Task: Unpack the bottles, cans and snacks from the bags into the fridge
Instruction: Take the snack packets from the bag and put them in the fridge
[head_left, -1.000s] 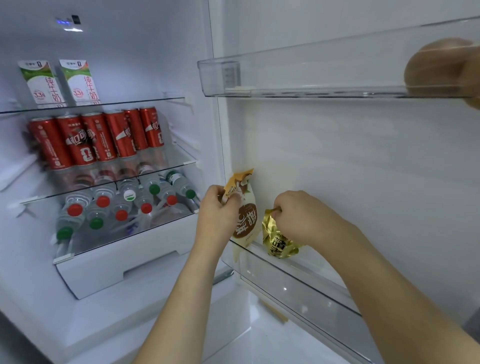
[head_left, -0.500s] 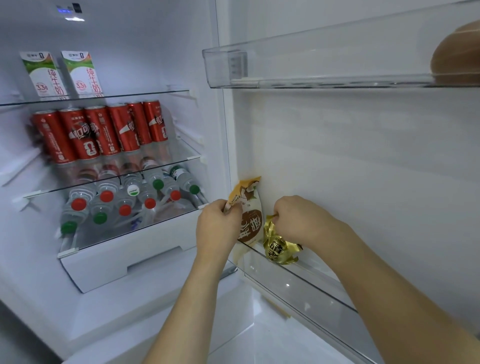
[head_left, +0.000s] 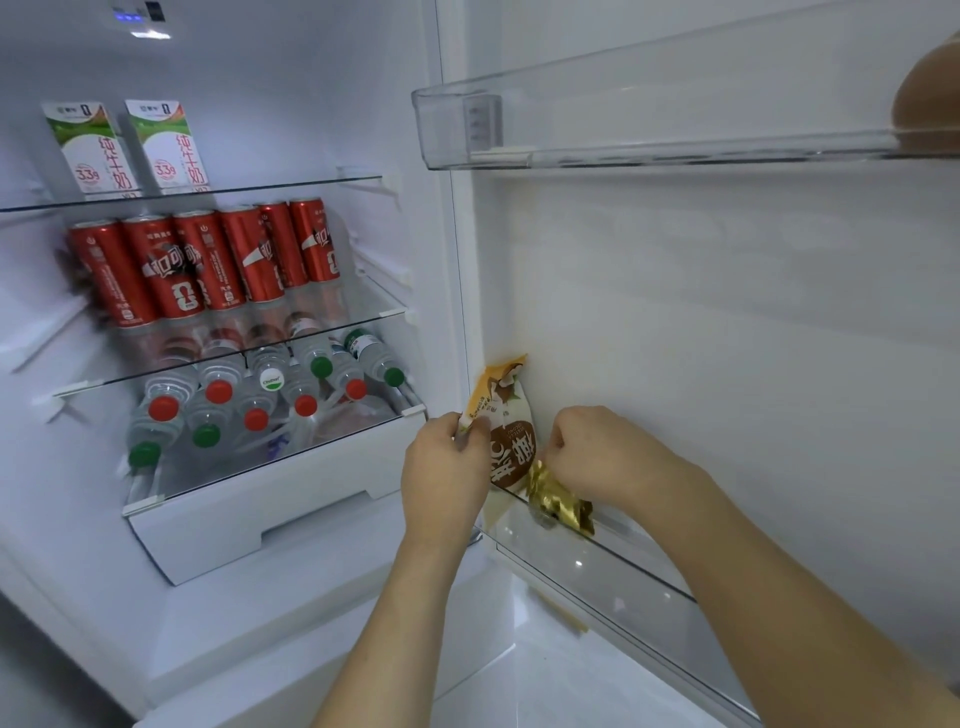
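Both hands reach into the lower door bin (head_left: 597, 566) of the open fridge. My left hand (head_left: 447, 470) pinches the left edge of an orange, white and brown snack packet (head_left: 511, 415) that stands upright at the bin's left end. My right hand (head_left: 608, 452) grips the top of a gold foil snack packet (head_left: 558, 501), which sits in the bin just right of the first packet. The two packets touch.
Inside the fridge, two milk cartons (head_left: 130, 148) stand on the top shelf, several red cans (head_left: 208, 260) on the middle shelf, and several water bottles (head_left: 260, 400) lie below. A white drawer (head_left: 249, 514) sits under them. An upper door bin (head_left: 675, 124) holds a brown object (head_left: 930, 98).
Both hands have lowered the two packets a little deeper into the lower door bin. The gold packet now sits lower and closer to the orange one. The camera has shifted slightly.
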